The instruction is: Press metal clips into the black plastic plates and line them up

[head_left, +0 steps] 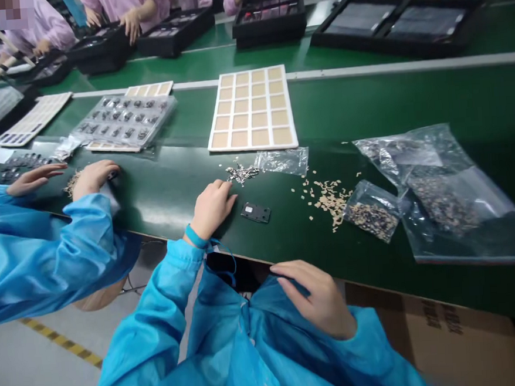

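My left hand (212,209), with a blue wristband, rests on the green workbench (410,100), its fingertips beside a small heap of silvery metal pieces (242,172). It holds nothing that I can see. Just below it lies a black rectangular plate (255,212) with a small window. A clear plastic bag (283,162) lies past the heap, and loose beige pads (330,201) are scattered to the right. My right hand (315,298) lies on the front of my blue coat (245,341), below the bench edge, with nothing in it.
At left, a co-worker's hands (93,178) in blue sleeves work at the bench edge. Clear bags of dark parts (443,197) lie at right. A beige grid sheet (250,108) and a parts tray (124,123) lie ahead. A cardboard box (448,338) stands below.
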### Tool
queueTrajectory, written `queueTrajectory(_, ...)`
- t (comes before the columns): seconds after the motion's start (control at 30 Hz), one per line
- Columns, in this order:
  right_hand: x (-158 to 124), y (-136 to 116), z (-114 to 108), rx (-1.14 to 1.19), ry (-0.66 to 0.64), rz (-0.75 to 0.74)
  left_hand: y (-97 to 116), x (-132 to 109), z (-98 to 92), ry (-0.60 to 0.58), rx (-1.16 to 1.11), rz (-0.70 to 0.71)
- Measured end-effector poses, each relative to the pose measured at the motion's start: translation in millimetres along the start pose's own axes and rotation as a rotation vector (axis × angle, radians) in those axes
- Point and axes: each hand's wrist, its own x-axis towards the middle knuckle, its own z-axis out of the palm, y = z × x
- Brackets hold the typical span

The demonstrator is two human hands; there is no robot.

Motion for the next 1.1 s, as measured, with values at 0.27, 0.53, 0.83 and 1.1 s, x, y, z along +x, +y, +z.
queueTrajectory(0.27,77,41,-35,-0.272,0.041,-0.157,4,41,6.5,-0.214,0.056,0.156)
queueTrajectory(0.53,80,70,-20,-0.356,0.012,-0.095,6,37,9.5,-0.285,0.06,0.156)
queueTrajectory(0.83,81,66,-22,-0.372,-0.058,-0.055,9,37,-6.0,-0.358,0.262,0.165)
queueTrajectory(1.1,80,67,-19,-0.382,-0.062,-0.07,11,42,-6.9,-0.408,0.372,0.226)
